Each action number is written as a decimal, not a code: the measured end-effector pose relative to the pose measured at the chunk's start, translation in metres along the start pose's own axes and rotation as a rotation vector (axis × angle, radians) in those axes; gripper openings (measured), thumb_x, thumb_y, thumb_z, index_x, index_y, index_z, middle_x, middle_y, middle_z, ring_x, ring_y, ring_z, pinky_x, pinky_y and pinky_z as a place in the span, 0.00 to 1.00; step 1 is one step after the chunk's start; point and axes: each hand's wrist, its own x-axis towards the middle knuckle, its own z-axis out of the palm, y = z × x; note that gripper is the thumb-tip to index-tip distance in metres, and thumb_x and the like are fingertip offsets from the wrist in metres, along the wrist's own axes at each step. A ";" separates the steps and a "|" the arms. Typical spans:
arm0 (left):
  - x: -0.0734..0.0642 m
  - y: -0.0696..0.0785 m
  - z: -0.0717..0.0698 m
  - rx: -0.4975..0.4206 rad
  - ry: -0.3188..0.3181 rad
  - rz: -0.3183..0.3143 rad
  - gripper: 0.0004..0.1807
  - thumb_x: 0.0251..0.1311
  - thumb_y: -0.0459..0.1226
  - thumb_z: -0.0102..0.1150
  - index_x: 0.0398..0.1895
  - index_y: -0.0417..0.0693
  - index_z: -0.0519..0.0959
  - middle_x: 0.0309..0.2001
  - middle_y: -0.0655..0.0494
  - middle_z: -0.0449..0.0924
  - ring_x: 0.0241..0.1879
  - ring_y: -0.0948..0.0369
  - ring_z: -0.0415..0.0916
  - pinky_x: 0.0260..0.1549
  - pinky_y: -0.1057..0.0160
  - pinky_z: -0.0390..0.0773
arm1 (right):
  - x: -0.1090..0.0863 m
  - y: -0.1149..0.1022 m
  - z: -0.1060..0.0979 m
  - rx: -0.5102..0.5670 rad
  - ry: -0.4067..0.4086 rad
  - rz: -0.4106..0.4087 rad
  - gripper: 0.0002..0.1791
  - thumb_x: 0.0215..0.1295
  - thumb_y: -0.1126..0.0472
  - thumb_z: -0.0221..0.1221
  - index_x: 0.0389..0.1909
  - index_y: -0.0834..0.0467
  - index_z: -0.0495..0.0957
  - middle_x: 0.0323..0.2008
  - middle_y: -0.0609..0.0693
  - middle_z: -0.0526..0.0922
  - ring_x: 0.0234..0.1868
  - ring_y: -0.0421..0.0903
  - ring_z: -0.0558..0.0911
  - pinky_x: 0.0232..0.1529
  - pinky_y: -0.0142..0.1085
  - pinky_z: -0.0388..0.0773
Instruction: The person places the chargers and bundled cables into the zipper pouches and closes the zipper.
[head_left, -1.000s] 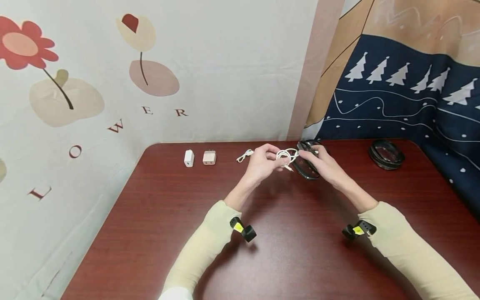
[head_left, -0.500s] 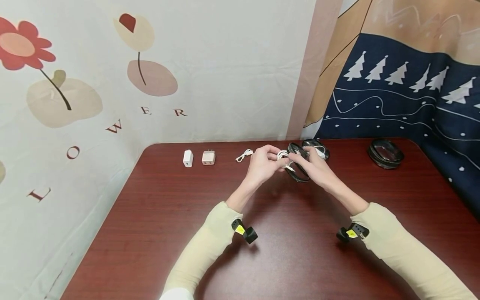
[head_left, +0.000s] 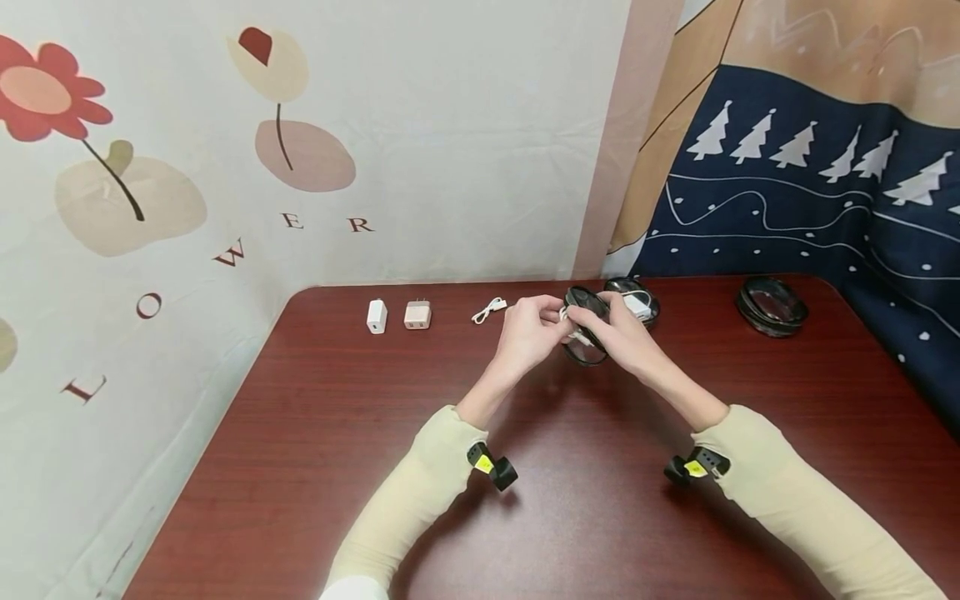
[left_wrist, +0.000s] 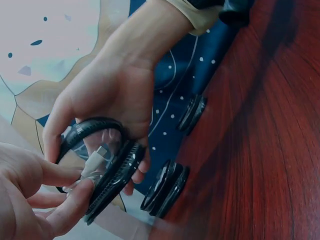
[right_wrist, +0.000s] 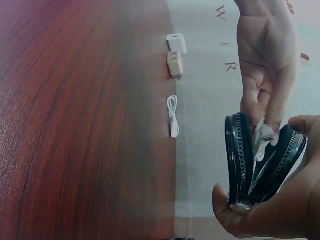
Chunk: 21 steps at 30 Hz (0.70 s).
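My left hand (head_left: 529, 329) pinches a coiled white charging cable (right_wrist: 262, 137) between thumb and fingers. A pale connector (left_wrist: 94, 160) shows at the cable's end in the left wrist view. My right hand (head_left: 633, 340) holds a small round zip case (right_wrist: 237, 155) with black rims and clear sides, its two halves spread apart like a clamshell. The cable sits between those halves, with my left fingertips right at the case's mouth. Both hands are raised above the far part of the table. Part of the coil is hidden behind fingers and the case.
A white charger (head_left: 377, 317), a pinkish plug adapter (head_left: 417, 315) and a short white cable (head_left: 489, 311) lie along the table's back edge. Behind my right hand is a second round case (head_left: 649, 317) with something white in it. Another round case (head_left: 772, 307) lies far right.
My right hand has brought the zip case leftward, away from the second round case, and up around the cable. The left hand has stayed nearly in place, holding the cable.
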 end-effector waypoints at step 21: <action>0.001 -0.003 0.002 0.274 -0.073 0.012 0.11 0.66 0.37 0.65 0.50 0.49 0.88 0.38 0.55 0.89 0.33 0.64 0.82 0.29 0.68 0.74 | -0.006 -0.002 -0.004 0.180 -0.017 0.053 0.44 0.73 0.39 0.51 0.72 0.69 0.53 0.69 0.66 0.60 0.69 0.57 0.62 0.70 0.52 0.60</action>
